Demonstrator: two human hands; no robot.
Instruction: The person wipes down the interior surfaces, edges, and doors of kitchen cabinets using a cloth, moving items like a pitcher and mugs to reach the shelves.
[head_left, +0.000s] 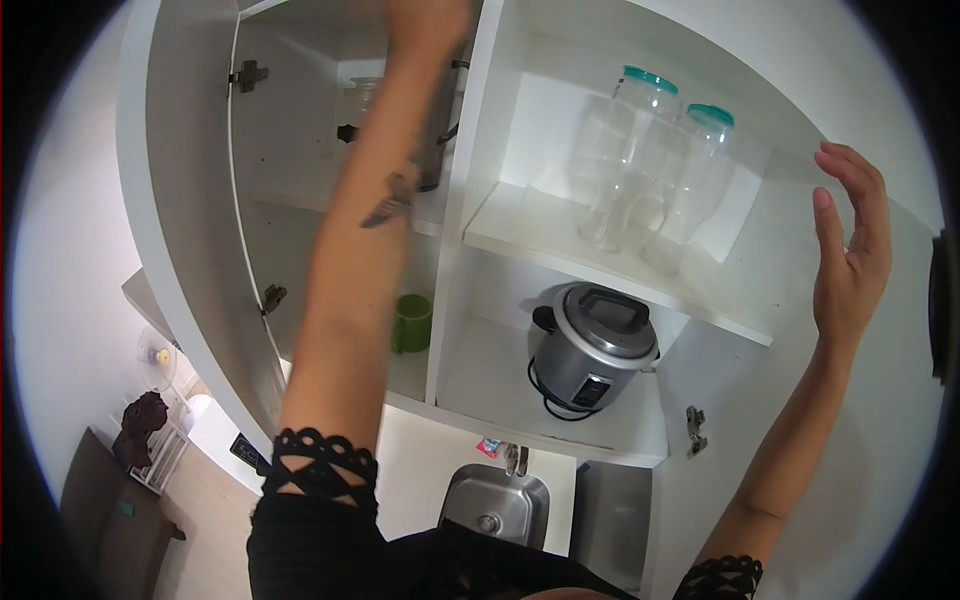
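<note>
My left hand (429, 22) reaches up into the left cupboard compartment at the top of the view. Its fingers are cut off by the picture's edge, so what it holds cannot be told. Close to that arm stand a dark pot with side handles (433, 154) and a clear glass container (363, 94), both partly hidden. On the right, my right hand (855, 240) is raised in front of the open right cabinet door (795, 397), thumb and fingers apart, holding nothing. Two clear jugs with teal lids (634, 150) (697, 172) stand on the upper right shelf.
A grey rice cooker (600, 352) with its cord sits on the lower right shelf. To its left is a green mug (413, 322). The left cabinet door (191, 187) hangs open. Below are a steel sink (499, 499) and a faucet (517, 459). A fan (157, 357) stands at far left.
</note>
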